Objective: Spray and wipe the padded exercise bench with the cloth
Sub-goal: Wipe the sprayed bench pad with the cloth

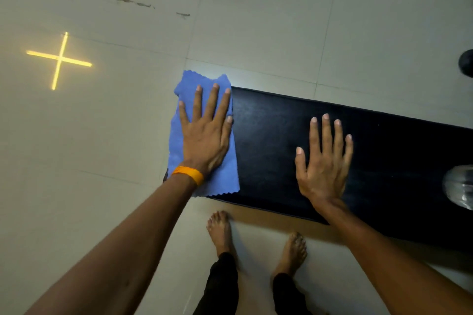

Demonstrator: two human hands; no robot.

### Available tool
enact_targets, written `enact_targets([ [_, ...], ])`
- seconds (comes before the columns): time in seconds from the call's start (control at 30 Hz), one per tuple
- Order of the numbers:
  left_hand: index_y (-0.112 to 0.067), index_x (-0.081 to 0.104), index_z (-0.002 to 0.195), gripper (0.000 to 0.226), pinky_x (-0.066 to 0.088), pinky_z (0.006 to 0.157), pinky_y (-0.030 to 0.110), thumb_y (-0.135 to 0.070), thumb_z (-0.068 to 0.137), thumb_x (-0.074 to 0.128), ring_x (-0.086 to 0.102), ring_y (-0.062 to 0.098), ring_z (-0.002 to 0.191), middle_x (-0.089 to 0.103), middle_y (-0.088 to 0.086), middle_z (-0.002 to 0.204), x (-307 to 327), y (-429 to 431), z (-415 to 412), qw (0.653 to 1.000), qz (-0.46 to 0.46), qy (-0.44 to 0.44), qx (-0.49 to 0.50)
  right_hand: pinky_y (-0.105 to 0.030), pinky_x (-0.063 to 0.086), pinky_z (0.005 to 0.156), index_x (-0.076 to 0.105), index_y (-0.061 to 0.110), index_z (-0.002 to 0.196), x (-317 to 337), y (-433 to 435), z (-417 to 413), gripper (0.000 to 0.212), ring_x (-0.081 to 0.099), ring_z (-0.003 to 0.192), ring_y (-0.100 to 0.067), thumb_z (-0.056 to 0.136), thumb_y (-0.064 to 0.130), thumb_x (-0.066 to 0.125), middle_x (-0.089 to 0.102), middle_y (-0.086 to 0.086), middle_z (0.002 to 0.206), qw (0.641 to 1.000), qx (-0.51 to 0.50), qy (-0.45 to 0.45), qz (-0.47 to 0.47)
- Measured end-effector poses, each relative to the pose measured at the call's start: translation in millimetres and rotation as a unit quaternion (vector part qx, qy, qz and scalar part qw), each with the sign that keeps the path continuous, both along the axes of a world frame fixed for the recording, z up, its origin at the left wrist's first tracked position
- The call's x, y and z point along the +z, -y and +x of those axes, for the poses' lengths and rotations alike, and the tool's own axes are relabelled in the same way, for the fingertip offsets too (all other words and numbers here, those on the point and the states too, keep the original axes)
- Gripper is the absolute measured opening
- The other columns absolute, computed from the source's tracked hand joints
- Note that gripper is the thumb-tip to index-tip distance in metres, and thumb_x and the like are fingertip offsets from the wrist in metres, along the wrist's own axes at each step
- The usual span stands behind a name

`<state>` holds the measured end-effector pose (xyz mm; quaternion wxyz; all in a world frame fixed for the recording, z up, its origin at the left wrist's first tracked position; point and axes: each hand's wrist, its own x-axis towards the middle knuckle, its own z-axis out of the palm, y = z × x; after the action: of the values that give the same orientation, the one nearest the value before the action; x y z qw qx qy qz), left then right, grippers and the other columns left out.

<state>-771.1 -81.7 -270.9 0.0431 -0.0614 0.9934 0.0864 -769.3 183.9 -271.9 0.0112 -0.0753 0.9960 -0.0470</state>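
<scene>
The left hand (204, 135) presses flat, fingers spread, on the blue cloth (225, 174), while the right hand (325, 161) rests open-palmed on the black surface (268, 140) beside it.

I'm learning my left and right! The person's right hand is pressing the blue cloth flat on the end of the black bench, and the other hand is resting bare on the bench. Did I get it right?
Almost. The head view shows the left hand, the one with the orange wristband, pressing the blue cloth flat on the end of the black bench. The right hand is the bare one on the bench.
</scene>
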Motion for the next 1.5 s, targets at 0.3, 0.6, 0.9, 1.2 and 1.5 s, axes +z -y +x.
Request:
enact_targets([
  [0.3,-0.026,0.024,0.161,0.055,0.017,0.124,0.052,-0.040,0.108,0.023,0.021,0.025,0.156,0.024,-0.001,0.168,-1,-69,-42,0.964,0.026,-0.016,-0.263,-0.054,0.015,0.124,0.025,0.015,0.158,-2,1,-1,0.065,0.015,0.154,-0.030,0.100,0.044,0.033,0.019,-0.009,0.167,1.000,-0.004,-0.021,0.004],
  [0.6,-0.020,0.031,0.159,0.061,0.019,0.123,0.047,-0.049,0.106,0.027,0.025,0.028,0.154,0.032,0.007,0.165,-3,1,-47,0.970,0.013,-0.008,-0.243,-0.055,0.014,0.123,0.025,0.015,0.158,-3,0,0,0.066,0.015,0.154,-0.030,0.099,0.043,0.035,0.019,-0.009,0.167,1.000,-0.001,-0.021,-0.006],
  [0.9,-0.018,0.020,0.162,0.069,0.009,0.124,0.060,-0.053,0.104,0.032,0.006,0.032,0.158,0.013,0.007,0.170,2,-75,24,0.996,0.031,-0.010,-0.081,-0.054,0.012,0.124,0.022,0.016,0.159,-3,0,0,0.067,0.014,0.154,-0.030,0.099,0.043,0.035,0.017,-0.008,0.167,1.000,0.000,-0.019,-0.004],
  [1.2,-0.021,0.022,0.162,0.065,0.010,0.126,0.056,-0.052,0.105,0.032,0.011,0.028,0.158,0.016,0.003,0.170,-2,-43,48,0.999,0.001,-0.039,0.002,-0.054,0.011,0.124,0.020,0.016,0.159,-4,-3,2,0.065,0.012,0.155,-0.029,0.101,0.043,0.032,0.016,-0.007,0.167,1.000,0.009,-0.015,-0.011],
  [1.5,-0.019,0.016,0.163,0.067,0.011,0.121,0.065,-0.052,0.106,0.030,0.004,0.034,0.158,0.008,0.006,0.171,3,-108,76,0.997,0.012,-0.013,-0.070,-0.054,0.011,0.124,0.020,0.015,0.159,-2,-2,2,0.064,0.012,0.155,-0.028,0.102,0.042,0.034,0.015,-0.007,0.168,1.000,0.006,-0.021,-0.011],
])
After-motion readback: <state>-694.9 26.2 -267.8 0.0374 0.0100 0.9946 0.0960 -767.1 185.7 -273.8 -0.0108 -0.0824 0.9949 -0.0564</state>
